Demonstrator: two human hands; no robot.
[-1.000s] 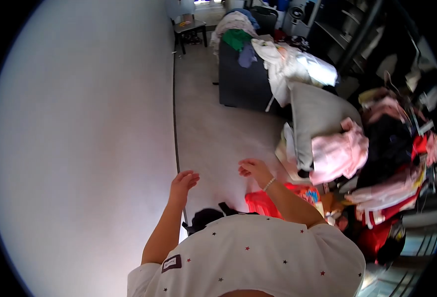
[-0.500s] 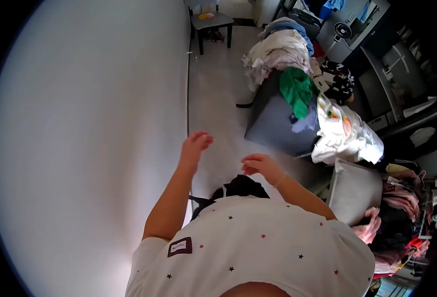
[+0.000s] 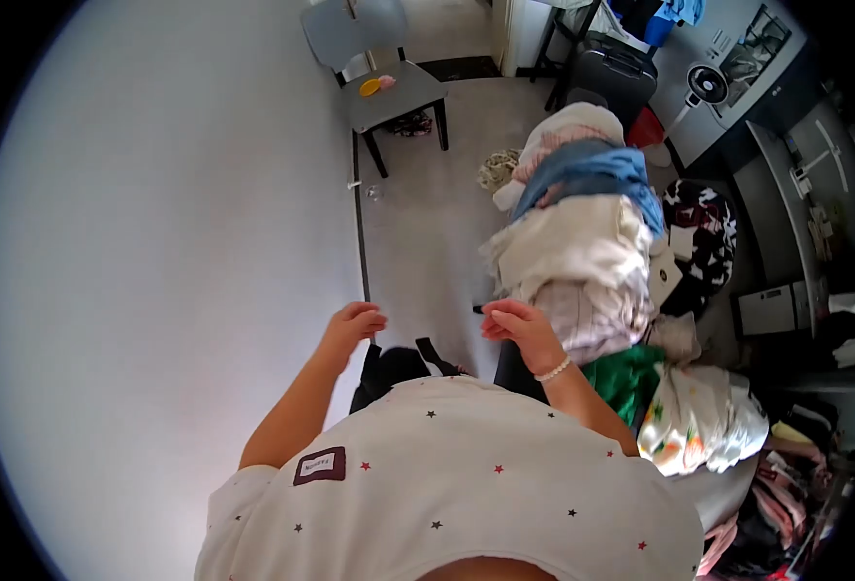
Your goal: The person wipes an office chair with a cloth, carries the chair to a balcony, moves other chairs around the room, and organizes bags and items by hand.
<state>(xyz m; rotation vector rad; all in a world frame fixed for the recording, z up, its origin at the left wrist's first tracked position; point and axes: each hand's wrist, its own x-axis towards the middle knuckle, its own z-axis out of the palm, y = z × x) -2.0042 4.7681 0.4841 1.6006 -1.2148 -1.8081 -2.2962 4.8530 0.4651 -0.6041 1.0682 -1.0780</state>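
Note:
My left hand (image 3: pixel 353 325) hangs in the air beside the white wall, fingers loosely bent and holding nothing. Across from it is my right hand (image 3: pixel 524 329), with a beaded bracelet (image 3: pixel 553 370) at the wrist. Its fingers are slightly curled, with nothing in them. Nearest to that hand lies a tall heap of clothes: a cream garment (image 3: pixel 575 240), a plaid cloth (image 3: pixel 587 320) and a blue denim piece (image 3: pixel 597 176). Below these, a green cloth (image 3: pixel 627 380) and a white patterned bag (image 3: pixel 689 421) sit to the right of my forearm.
A grey chair (image 3: pixel 400 95) with a yellow item (image 3: pixel 370 87) on its seat stands ahead by the wall (image 3: pixel 156 242). Further back are a black suitcase (image 3: pixel 613 73) and a fan (image 3: pixel 707 84). A desk (image 3: pixel 786 208) lines the right side; more clothes (image 3: pixel 786 504) are piled at lower right.
I have moved forward: the chair and clothes heap appear nearer, and the green cloth and bag have shifted down in view. Both hands are lower in view and still hold nothing.

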